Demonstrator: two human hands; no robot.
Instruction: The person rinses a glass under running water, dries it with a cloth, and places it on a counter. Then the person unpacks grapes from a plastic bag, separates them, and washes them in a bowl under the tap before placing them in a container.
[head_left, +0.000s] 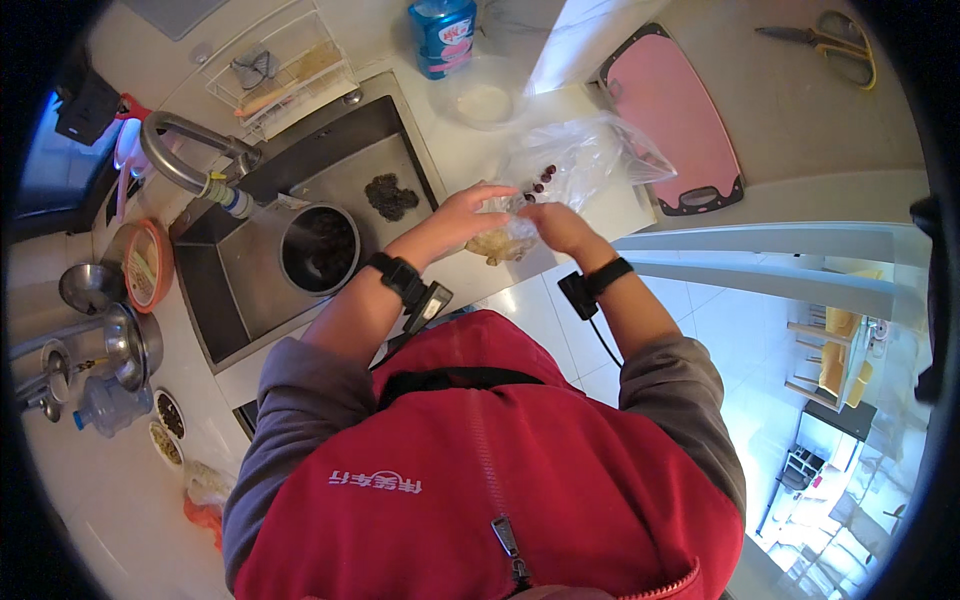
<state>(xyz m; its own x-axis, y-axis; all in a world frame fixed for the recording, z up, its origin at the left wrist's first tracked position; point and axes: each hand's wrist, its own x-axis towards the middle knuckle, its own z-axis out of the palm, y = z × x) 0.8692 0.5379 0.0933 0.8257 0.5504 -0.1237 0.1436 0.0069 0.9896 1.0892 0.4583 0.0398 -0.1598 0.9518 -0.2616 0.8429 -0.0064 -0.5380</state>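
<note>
At the counter's front edge, my left hand (480, 208) reaches over a small clear plastic bag with yellowish contents (501, 244). Its thumb and index finger are spread; whether other fingers grip the film is hidden. My right hand (561, 227) pinches gathered clear film at the top of this small bag, close to the left fingertips. Just beyond both hands lies a larger clear plastic bag (592, 161), spread over the counter. Several small dark red round fruits (545, 178) rest on or in it, in a rough row.
Left of my hands is a steel sink (247, 300) holding a pot (321, 249) with dark contents and a dark clump (391, 196). Water sprays from the faucet (184, 176). Behind stand a clear bowl (480, 101) and blue bottle (442, 37). Rightward are a pink cutting board (671, 112) and scissors (832, 49).
</note>
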